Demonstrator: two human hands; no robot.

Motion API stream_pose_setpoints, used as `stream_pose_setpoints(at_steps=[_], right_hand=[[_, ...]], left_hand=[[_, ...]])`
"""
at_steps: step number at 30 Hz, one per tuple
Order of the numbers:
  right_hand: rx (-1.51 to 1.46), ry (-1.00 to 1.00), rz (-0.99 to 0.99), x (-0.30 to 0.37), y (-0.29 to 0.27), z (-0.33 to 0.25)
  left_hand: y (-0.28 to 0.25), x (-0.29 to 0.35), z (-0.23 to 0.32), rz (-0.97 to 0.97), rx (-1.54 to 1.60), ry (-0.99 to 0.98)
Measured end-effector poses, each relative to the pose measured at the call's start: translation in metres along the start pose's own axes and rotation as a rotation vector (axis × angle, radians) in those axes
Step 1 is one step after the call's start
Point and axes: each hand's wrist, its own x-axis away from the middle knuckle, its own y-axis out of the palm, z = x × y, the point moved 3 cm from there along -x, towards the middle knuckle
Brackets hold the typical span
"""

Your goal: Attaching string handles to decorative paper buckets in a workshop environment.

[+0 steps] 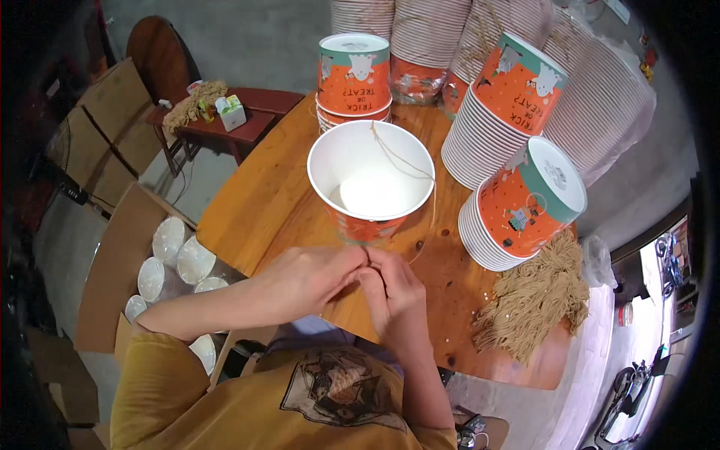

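A paper bucket [337, 154], white inside with an orange printed outside, stands mouth up on the wooden table. A thin tan cord [434, 196] runs from inside it over the right rim and down toward my hands. Close against the bucket's near side, my left hand [322, 274] and my right hand [394, 291] meet with fingertips pinched together. Both are closed on the cord, though the pinched part is hidden by the fingers. A thick bundle of tan cords [534, 300] lies to the right, near the table edge.
Upside-down bucket stacks stand at the back [352, 79], right rear [499, 120] and right [510, 217]. Wrapped stacks [600, 97] rise behind them. On my left, an open cardboard box [112, 277] holds several buckets. A red-brown bench [255, 131] carries more cord and a tissue box.
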Motion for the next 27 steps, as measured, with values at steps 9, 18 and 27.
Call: stream_pose_setpoints(at_steps=[9,18,27], right_hand=[[-0.076,0.004,0.035,-0.003,-0.001,-0.002],[0.031,0.328,0.303,-0.005,-0.004,0.010],[0.161,0.067,0.402,-0.014,0.007,0.017]], left_hand=[[-0.012,-0.002,-0.010,0.073,-0.003,0.038],[-0.034,-0.033,-0.015,0.250,-0.407,0.224],[-0.024,-0.042,-0.022,0.073,-0.210,0.127]])
